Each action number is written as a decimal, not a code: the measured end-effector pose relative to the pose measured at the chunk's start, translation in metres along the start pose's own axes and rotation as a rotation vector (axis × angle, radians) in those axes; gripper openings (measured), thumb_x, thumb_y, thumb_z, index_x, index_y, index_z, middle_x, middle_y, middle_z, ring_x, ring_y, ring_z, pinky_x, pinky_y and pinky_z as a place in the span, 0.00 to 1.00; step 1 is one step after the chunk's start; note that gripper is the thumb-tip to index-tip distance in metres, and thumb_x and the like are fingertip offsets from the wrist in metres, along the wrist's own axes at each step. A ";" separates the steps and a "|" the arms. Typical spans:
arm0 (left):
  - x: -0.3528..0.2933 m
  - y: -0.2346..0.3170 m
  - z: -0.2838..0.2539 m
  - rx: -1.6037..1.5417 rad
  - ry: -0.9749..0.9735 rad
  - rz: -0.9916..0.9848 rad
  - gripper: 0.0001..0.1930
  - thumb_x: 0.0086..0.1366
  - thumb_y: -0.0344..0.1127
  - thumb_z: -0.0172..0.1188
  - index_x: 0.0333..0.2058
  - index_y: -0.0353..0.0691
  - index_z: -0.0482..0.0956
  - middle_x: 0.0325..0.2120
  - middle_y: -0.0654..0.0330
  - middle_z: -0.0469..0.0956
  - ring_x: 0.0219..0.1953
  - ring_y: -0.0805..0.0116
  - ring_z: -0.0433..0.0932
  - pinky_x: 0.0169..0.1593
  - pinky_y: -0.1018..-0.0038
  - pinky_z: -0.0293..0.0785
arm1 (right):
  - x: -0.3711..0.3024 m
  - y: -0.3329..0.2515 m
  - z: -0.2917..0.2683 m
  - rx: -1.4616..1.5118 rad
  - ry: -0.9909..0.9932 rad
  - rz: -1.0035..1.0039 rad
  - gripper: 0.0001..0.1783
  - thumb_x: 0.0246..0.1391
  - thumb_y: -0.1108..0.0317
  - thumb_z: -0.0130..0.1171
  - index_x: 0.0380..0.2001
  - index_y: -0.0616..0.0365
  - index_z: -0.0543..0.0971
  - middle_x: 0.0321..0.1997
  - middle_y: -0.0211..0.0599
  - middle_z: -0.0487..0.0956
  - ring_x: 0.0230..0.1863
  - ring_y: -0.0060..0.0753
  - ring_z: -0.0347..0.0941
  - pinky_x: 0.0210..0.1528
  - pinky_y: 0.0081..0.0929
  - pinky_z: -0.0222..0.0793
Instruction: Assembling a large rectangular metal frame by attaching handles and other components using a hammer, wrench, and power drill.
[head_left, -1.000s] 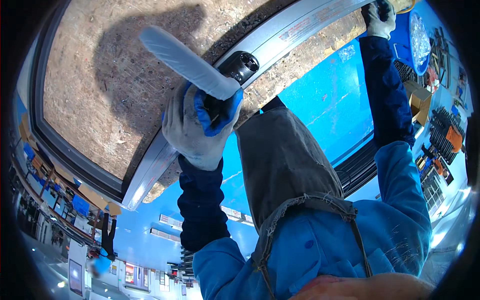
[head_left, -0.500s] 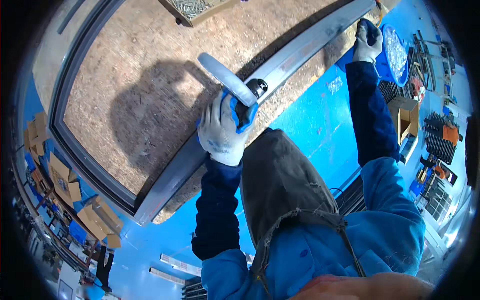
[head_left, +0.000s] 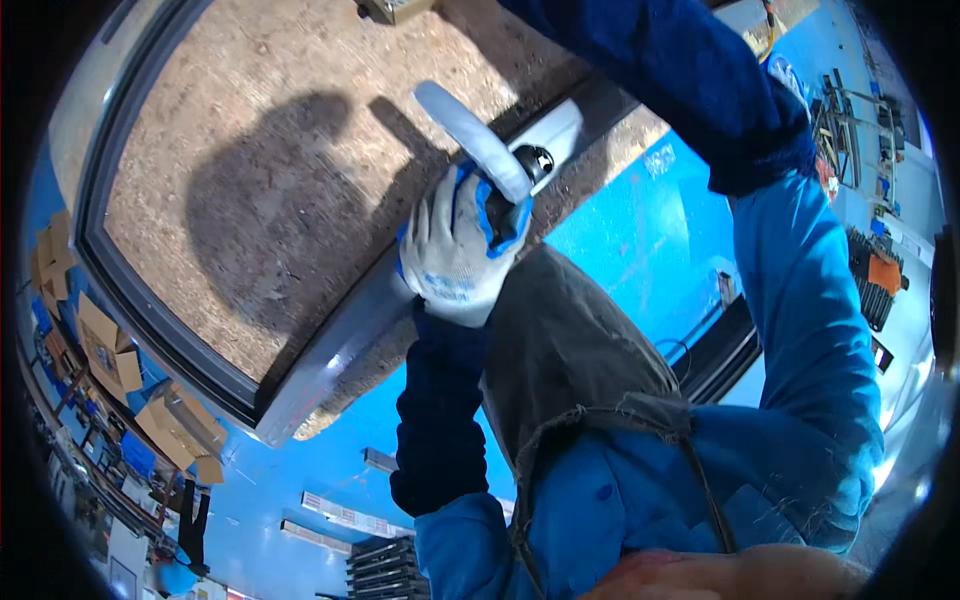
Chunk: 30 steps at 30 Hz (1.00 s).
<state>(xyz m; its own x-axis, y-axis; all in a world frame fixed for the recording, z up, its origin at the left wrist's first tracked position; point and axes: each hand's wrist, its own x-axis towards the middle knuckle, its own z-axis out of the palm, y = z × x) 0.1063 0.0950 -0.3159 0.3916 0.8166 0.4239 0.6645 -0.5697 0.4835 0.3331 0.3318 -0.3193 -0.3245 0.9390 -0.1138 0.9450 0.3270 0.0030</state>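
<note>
My left hand (head_left: 455, 250), in a white and blue work glove, is closed around a dark fitting against the near bar of a grey metal frame (head_left: 345, 335). From this grip a long rounded silver lever handle (head_left: 470, 135) points up and to the left. Just past my fingers a black round part (head_left: 537, 162) with a shiny end shows above the bar. Most of the fitting under my palm is hidden. My right forearm, in a dark blue sleeve (head_left: 680, 80), reaches across the top right; its hand lies beyond the upper edge.
The frame rests on a worn wooden board (head_left: 290, 200) with scattered chips. A small open box (head_left: 400, 10) sits at the top. Cardboard boxes (head_left: 180, 425) stand on the blue floor (head_left: 640, 240) to the left. Another person (head_left: 185, 560) is at lower left.
My right arm has swung up and left from beside the blue bin, carrying its hand out of view. My left hand stays closed on the lever handle, while the whole view has shifted slightly.
</note>
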 end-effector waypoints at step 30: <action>0.000 -0.002 0.009 0.031 -0.030 0.117 0.29 0.45 0.49 0.71 0.42 0.40 0.73 0.37 0.53 0.77 0.35 0.56 0.79 0.36 0.65 0.77 | -0.012 0.032 -0.021 0.708 0.051 0.146 0.10 0.45 0.72 0.58 0.34 0.56 0.79 0.28 0.40 0.79 0.29 0.36 0.76 0.34 0.29 0.72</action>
<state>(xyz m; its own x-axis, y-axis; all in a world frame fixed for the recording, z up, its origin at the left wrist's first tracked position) 0.1101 0.0969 -0.3237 0.4859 0.7475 0.4529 0.6323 -0.6584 0.4083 0.3660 0.3332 -0.2967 -0.1781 0.9773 -0.1146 0.7727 0.0668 -0.6313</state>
